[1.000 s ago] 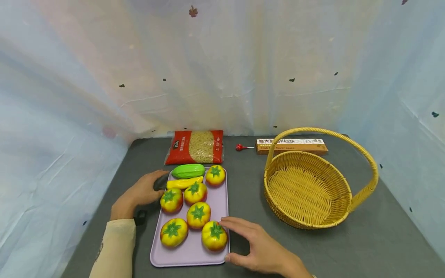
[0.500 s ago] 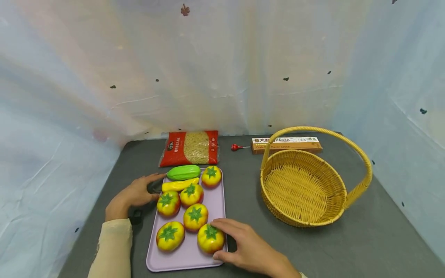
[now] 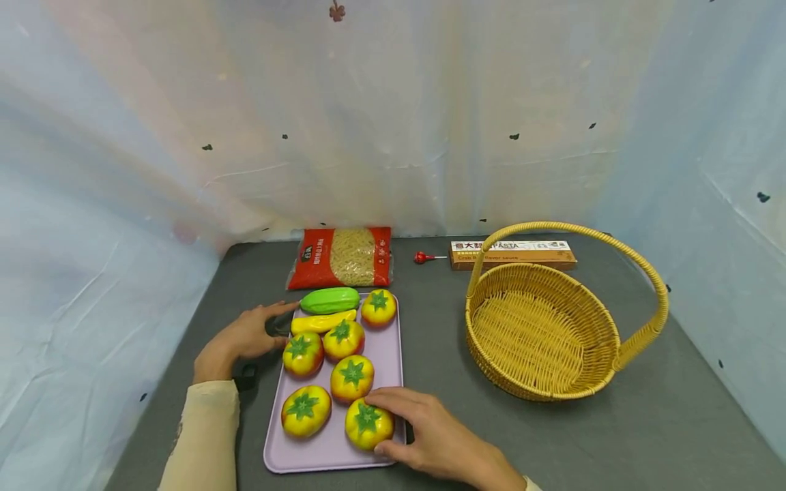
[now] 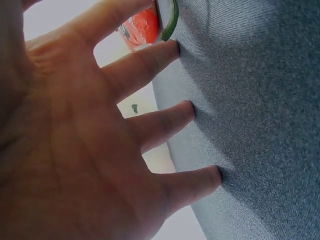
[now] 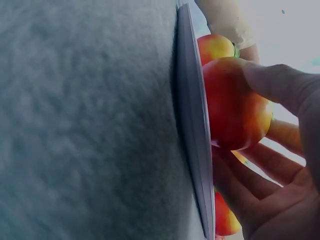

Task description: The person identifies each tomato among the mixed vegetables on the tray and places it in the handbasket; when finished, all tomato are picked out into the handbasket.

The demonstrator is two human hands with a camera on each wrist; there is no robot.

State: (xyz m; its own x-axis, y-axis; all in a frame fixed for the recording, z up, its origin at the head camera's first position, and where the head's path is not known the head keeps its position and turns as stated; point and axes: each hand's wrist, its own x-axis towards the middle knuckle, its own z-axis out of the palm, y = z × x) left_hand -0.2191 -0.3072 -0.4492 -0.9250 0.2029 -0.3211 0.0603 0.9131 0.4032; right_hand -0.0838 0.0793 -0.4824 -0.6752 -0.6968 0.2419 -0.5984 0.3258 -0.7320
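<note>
Yellow-red, a tomato (image 3: 369, 425) sat on the lilac tray (image 3: 328, 455), bottom centre of the frame, pinched by the right grip (image 3: 432, 434), presumably against rolling; the left grip (image 3: 241, 339), spread, touched the desk (image 3: 432, 341), perhaps for support.

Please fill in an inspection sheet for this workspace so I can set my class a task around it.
Surface: dark grey tabletop.
Job's things: lavender tray bearing six red-and-yellow fruits with green tops, a green vegetable and a yellow vegetable.
Clutter and other items: wicker basket right of the tray; pasta bag behind the tray; pasta box behind the basket; small red lollipop-like item between bag and box.
Left hand: fingers spread beside the tray, index fingertip at the green vegetable's end; contact unclear.
Right hand: thumb and fingers around the near-right fruit.
Cables: nothing seen.
Surroundings: pale sheeting with small dark marks.
</note>
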